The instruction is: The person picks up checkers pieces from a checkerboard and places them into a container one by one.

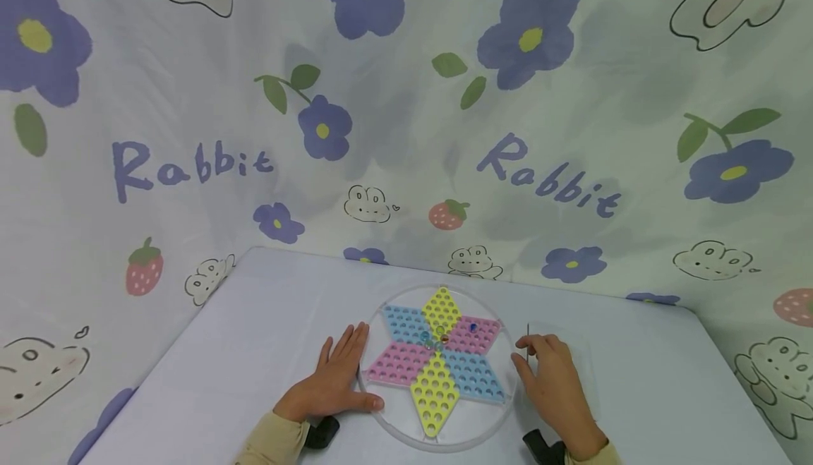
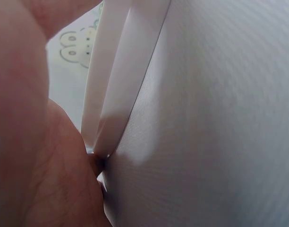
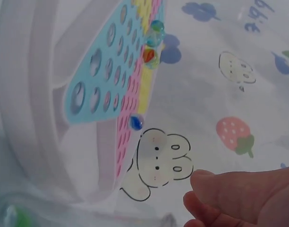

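A round Chinese checkers board [image 1: 435, 444], with a star of yellow, pink and light-blue points, lies on the table. Several glass marbles sit near its middle, among them an orange-red marble [image 1: 444, 339]. A blue marble [image 1: 473, 327] stands apart on the right pink point. My left hand [image 1: 336, 380] rests at the board's left rim, fingers straight and thumb over the edge. To the right of the board hovers my right hand [image 1: 551, 373], fingers loosely bent. Nothing shows between its thumb [image 3: 206, 182] and fingers in the right wrist view.
Beneath and beyond my right hand is a clear plastic tray [image 1: 587, 373], with a green marble [image 3: 22, 216] inside. The white table [image 1: 273, 296] meets a hanging cloth [image 1: 394, 133] printed with flowers, rabbits and strawberries. Dark wrist mounts [image 1: 322, 434] sit by both sleeves.
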### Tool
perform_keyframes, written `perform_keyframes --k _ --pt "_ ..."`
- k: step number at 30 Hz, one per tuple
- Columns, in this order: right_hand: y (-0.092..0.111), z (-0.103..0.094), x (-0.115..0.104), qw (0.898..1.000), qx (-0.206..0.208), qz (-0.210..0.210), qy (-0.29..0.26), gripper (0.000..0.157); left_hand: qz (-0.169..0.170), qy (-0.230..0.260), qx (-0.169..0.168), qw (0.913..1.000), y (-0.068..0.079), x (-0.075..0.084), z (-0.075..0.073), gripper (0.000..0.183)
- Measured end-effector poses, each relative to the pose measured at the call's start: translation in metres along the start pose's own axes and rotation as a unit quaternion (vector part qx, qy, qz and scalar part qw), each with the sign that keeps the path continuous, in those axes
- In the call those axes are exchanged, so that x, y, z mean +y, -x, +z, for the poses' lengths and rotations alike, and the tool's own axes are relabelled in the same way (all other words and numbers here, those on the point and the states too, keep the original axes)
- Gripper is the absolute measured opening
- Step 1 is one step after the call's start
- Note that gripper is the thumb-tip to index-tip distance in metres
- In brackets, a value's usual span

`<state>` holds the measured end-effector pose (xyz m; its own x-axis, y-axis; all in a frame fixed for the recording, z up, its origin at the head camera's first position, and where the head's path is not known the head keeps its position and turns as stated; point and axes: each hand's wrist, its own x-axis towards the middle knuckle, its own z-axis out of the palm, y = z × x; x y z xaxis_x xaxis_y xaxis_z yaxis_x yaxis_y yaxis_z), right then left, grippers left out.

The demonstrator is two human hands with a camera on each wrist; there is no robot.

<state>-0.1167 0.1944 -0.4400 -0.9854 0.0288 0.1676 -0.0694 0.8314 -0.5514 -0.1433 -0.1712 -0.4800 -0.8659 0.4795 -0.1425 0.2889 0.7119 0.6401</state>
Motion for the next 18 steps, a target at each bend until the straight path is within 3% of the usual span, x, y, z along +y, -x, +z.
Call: perform_keyframes --k 18 --pt "-0.014 0.025 -0.026 1.000 0.013 -0.019 -0.008 0.018 -0.006 0.002 -0.001 1.0000 -0.001 -0.001 0.002 0.128"
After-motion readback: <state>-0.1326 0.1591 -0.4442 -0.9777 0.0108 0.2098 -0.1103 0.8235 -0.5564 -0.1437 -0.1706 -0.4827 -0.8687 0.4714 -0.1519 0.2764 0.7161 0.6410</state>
